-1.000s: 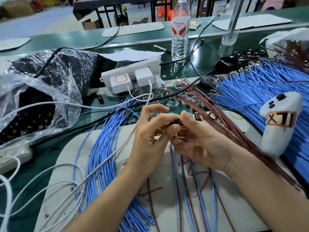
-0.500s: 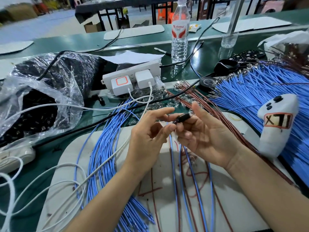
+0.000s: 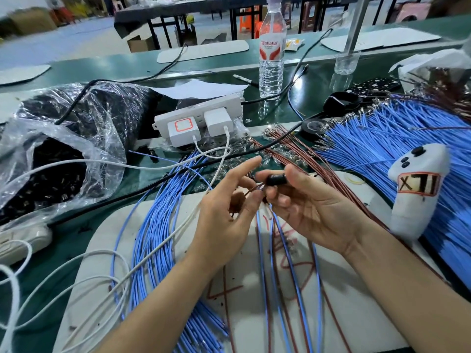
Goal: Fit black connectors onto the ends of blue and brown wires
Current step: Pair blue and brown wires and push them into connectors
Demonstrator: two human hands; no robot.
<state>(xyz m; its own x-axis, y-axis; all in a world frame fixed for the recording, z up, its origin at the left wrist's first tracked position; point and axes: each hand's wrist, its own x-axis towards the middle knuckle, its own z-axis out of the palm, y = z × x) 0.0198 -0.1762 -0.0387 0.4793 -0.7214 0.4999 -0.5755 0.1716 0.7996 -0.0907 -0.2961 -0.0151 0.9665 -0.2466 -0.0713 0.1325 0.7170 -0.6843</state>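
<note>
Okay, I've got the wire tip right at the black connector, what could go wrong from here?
The brown wire pinched by the left hand seems to meet the black connector at a slant, so its tip may bend or miss the opening. The right hand holds the connector only by thumb and fingertips; it could slip into the loose blue wires below. Those wires cross under both hands and may snag.

Bench point(image 3: 314, 81) dark green; mat point(image 3: 369, 314) white with red scrawl. Blue wires point(image 3: 158, 225) bundled left and right, brown wires point(image 3: 293, 151) between. Connector point(image 3: 276, 180) black. Power strip point(image 3: 163, 121) white; one charger point(image 3: 181, 128) bears an orange-red square outline. Bottle point(image 3: 271, 59) clear, red-and-white label. Controller point(image 3: 413, 200) white, black buttons, red-framed label.
</note>
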